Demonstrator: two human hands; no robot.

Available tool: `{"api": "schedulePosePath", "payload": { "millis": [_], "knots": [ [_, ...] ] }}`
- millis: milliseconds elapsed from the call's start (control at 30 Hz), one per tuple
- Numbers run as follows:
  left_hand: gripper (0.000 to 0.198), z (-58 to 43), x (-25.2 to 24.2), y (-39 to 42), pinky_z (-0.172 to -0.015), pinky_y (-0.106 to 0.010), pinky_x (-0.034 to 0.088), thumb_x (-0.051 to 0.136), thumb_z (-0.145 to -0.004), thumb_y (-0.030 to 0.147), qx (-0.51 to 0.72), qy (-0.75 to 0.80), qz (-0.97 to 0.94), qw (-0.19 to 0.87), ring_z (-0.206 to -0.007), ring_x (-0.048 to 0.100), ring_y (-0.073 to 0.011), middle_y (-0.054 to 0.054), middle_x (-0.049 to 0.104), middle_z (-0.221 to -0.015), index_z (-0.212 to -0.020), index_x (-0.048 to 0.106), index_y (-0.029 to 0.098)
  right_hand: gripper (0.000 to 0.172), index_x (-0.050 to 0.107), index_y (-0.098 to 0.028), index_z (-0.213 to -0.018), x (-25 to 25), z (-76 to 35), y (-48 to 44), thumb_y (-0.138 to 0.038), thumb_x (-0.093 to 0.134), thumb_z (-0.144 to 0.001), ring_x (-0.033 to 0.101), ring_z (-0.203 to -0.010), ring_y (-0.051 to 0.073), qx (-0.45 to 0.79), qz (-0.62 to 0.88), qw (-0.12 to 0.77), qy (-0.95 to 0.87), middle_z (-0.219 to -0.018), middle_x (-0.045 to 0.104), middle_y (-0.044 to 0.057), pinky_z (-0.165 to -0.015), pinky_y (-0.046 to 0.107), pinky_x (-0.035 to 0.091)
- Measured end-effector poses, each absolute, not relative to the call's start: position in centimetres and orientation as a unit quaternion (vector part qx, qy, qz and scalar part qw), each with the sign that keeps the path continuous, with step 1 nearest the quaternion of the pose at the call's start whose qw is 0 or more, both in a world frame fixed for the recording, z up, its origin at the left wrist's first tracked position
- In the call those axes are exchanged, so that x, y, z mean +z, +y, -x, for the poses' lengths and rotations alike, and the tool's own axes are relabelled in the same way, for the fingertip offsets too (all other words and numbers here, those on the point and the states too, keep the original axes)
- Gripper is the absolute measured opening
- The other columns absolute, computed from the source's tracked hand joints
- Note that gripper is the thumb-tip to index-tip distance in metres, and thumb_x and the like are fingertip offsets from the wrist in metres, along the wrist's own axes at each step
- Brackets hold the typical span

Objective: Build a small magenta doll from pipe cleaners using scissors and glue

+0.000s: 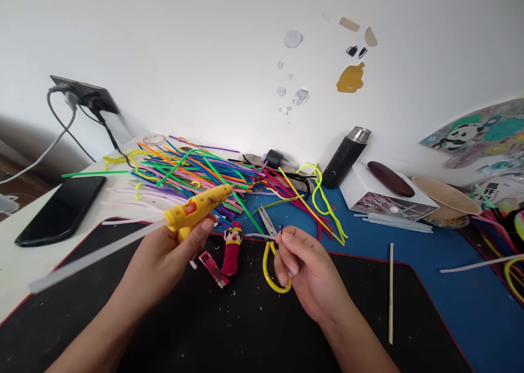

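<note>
Head view: left hand [167,258] wrapped round yellow glue gun [200,205], right hand [305,269] pinching tiny black piece [281,229].
Gun is scuffed brown near the nozzle, orange-red patch on its side, translucent glue stick [98,257] out the back; body sits above the fist. Black piece is between right thumb and fingertip, details too small. Count: one gun, one stick, one scissors [268,224] by right hand, one pink-bodied figure [231,255], one lighter [213,269].
</note>
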State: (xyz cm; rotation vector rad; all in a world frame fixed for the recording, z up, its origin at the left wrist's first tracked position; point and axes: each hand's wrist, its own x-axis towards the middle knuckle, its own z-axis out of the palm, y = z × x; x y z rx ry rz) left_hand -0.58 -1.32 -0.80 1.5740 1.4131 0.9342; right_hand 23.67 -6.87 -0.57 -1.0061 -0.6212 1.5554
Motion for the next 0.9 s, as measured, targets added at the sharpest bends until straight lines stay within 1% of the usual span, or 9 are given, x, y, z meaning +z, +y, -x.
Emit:
{"api": "schedulePosePath", "payload": {
  "millis": [67, 133, 200, 300, 367, 500, 667, 800, 900],
  "knots": [
    [0.049, 1.1, -0.8, -0.6, -0.062, -0.031, 0.047, 0.061, -0.092, 0.071, 0.344, 0.592, -0.665, 0.299, -0.068, 0.062, -0.0235, -0.003, 0.069, -0.076, -0.099, 0.072, 0.024, 0.036, 0.074, -0.018, -0.08, -0.7, -23.6, -7.0, -0.048, 0.092, -0.083, 0.055, -0.042, 0.009, 0.65, 0.444, 0.549, -0.282, -0.048, 0.047, -0.01, -0.048, 0.02, 0.039],
    [0.042, 1.5, -1.3, -0.1, -0.066, -0.033, 0.048, 0.056, -0.095, 0.065, 0.283, 0.607, -0.703, 0.239, -0.075, 0.068, -0.0272, -0.004, 0.074, -0.084, -0.104, 0.069, 0.026, 0.037, 0.075, -0.018, -0.082, -1.0, -23.5, -7.0, -0.051, 0.092, -0.084, 0.056, -0.043, 0.01, 0.646, 0.456, 0.536, -0.296, -0.049, 0.048, -0.009, -0.048, 0.02, 0.039],
    [0.036, 1.8, -2.1, 0.4, -0.069, -0.035, 0.049, 0.053, -0.098, 0.056, 0.219, 0.621, -0.727, 0.194, -0.08, 0.071, -0.0303, -0.005, 0.075, -0.089, -0.113, 0.065, 0.026, 0.037, 0.075, -0.018, -0.083, -1.2, -23.5, -7.0, -0.052, 0.09, -0.085, 0.058, -0.044, 0.011, 0.642, 0.463, 0.526, -0.312, -0.049, 0.048, -0.009, -0.049, 0.02, 0.04],
    [0.038, 2.3, -3.7, 0.9, -0.09, -0.042, 0.054, 0.05, -0.097, 0.04, 0.214, 0.579, -0.778, 0.113, -0.107, 0.072, -0.0363, -0.015, 0.075, -0.115, -0.127, 0.06, 0.019, 0.037, 0.075, -0.019, -0.084, -1.5, -23.4, -7.0, -0.052, 0.088, -0.087, 0.06, -0.045, 0.011, 0.628, 0.475, 0.52, -0.331, -0.05, 0.048, -0.009, -0.05, 0.021, 0.041],
    [0.036, 2.7, -4.6, 1.2, -0.099, -0.047, 0.053, 0.049, -0.096, 0.031, 0.211, 0.549, -0.806, 0.069, -0.116, 0.069, -0.0383, -0.019, 0.073, -0.121, -0.127, 0.059, 0.016, 0.037, 0.074, -0.019, -0.084, -1.5, -23.3, -6.9, -0.053, 0.088, -0.088, 0.06, -0.045, 0.011, 0.623, 0.48, 0.517, -0.337, -0.05, 0.048, -0.01, -0.05, 0.021, 0.041],
    [0.028, 3.2, -5.0, 1.4, -0.096, -0.05, 0.055, 0.048, -0.098, 0.024, 0.187, 0.517, -0.835, 0.006, -0.108, 0.066, -0.0389, -0.02, 0.072, -0.115, -0.122, 0.061, 0.016, 0.038, 0.072, -0.019, -0.083, -1.6, -23.3, -7.1, -0.053, 0.089, -0.086, 0.06, -0.046, 0.012, 0.624, 0.486, 0.508, -0.341, -0.049, 0.05, -0.009, -0.05, 0.022, 0.043],
    [0.025, 3.1, -3.6, 0.4, -0.093, -0.049, 0.056, 0.042, -0.099, 0.018, 0.166, 0.51, -0.842, -0.054, -0.102, 0.068, -0.0378, -0.02, 0.072, -0.108, -0.118, 0.059, 0.016, 0.037, 0.073, -0.019, -0.085, -1.6, -23.3, -7.2, -0.054, 0.087, -0.087, 0.062, -0.046, 0.013, 0.628, 0.488, 0.487, -0.361, -0.05, 0.052, -0.009, -0.051, 0.023, 0.045],
    [0.023, 3.7, -2.7, -1.4, -0.082, -0.044, 0.057, 0.038, -0.104, 0.025, 0.15, 0.546, -0.819, -0.095, -0.095, 0.074, -0.0357, -0.02, 0.074, -0.107, -0.116, 0.056, 0.017, 0.036, 0.073, -0.02, -0.085, -1.5, -23.4, -7.0, -0.053, 0.086, -0.087, 0.063, -0.046, 0.013, 0.625, 0.489, 0.488, -0.363, -0.05, 0.052, -0.009, -0.05, 0.023, 0.046],
    [0.029, 4.7, -2.4, -3.0, -0.078, -0.046, 0.057, 0.037, -0.107, 0.034, 0.125, 0.573, -0.804, -0.093, -0.097, 0.077, -0.0393, -0.022, 0.075, -0.108, -0.118, 0.056, 0.015, 0.033, 0.073, -0.02, -0.086, -1.4, -23.4, -7.0, -0.051, 0.085, -0.088, 0.063, -0.046, 0.013, 0.624, 0.487, 0.492, -0.364, -0.05, 0.053, -0.009, -0.05, 0.023, 0.046]
  ]
}}
